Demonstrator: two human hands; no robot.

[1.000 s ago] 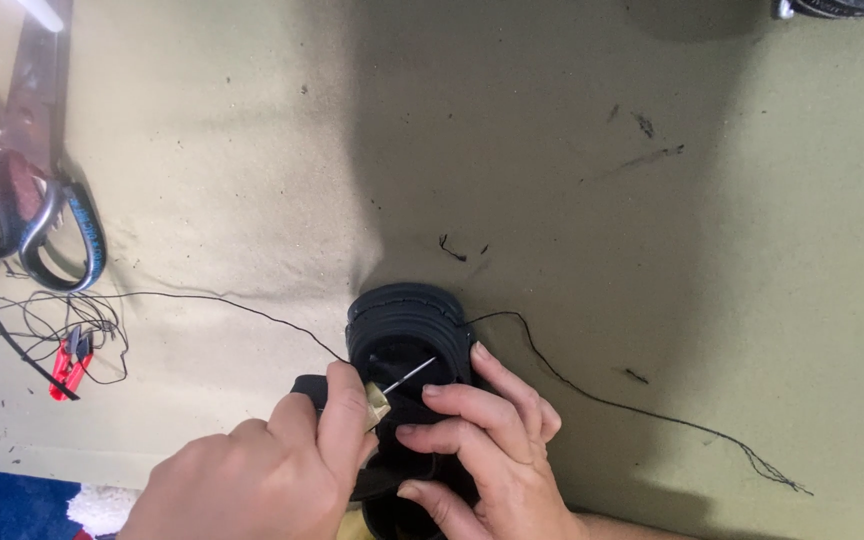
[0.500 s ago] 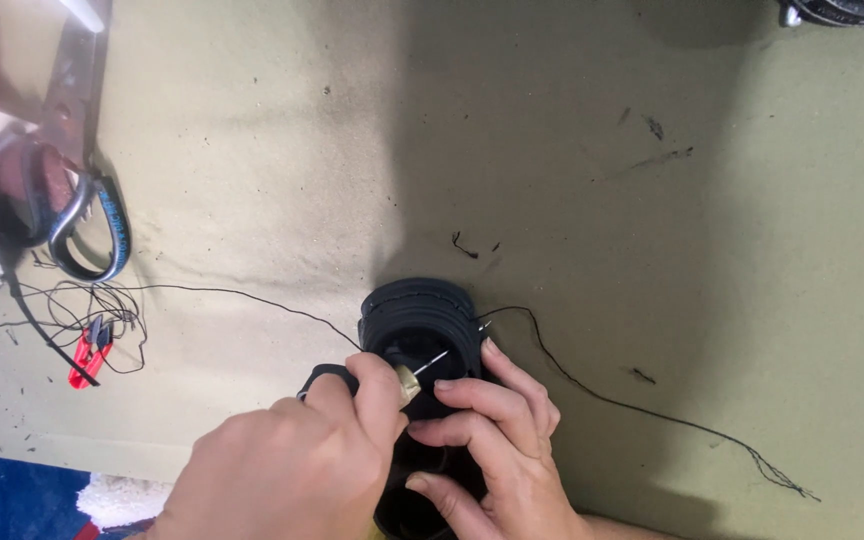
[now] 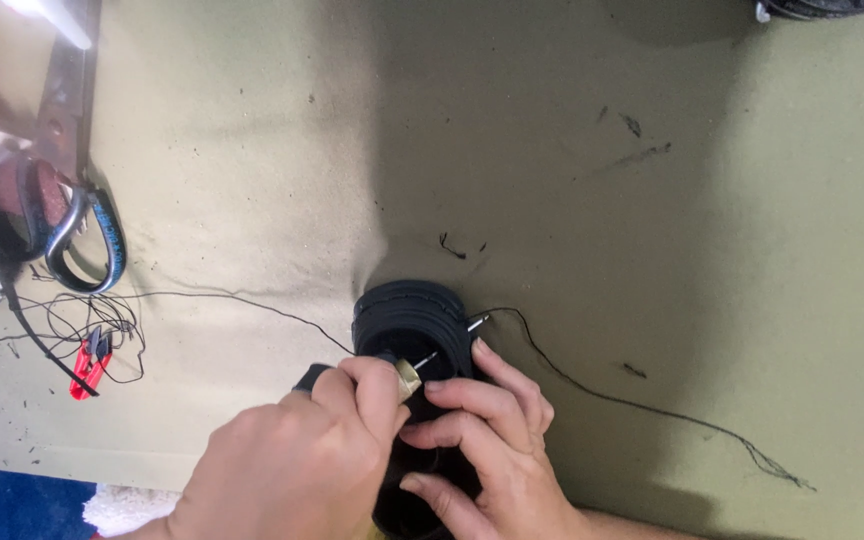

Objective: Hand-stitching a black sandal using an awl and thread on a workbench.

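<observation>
Black shoe (image 3: 414,330) on table (image 3: 652,200): our left hand (image 3: 297,465) grips awl (image 3: 407,373) w/ tip at shoe rim, right hand (image 3: 487,440) clamps shoe; thread (image 3: 632,400) trails right of shoe.

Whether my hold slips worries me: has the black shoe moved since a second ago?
No. The black shoe lies just as far below and left of the thread scrap as before.

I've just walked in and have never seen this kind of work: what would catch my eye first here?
Low in the middle, the left hand pushes an awl with a brass collar into a black shoe, which the right hand steadies. A long black thread trails from the shoe to the right across the olive table. At far left lie big scissors and, below them, small red snips.
</observation>
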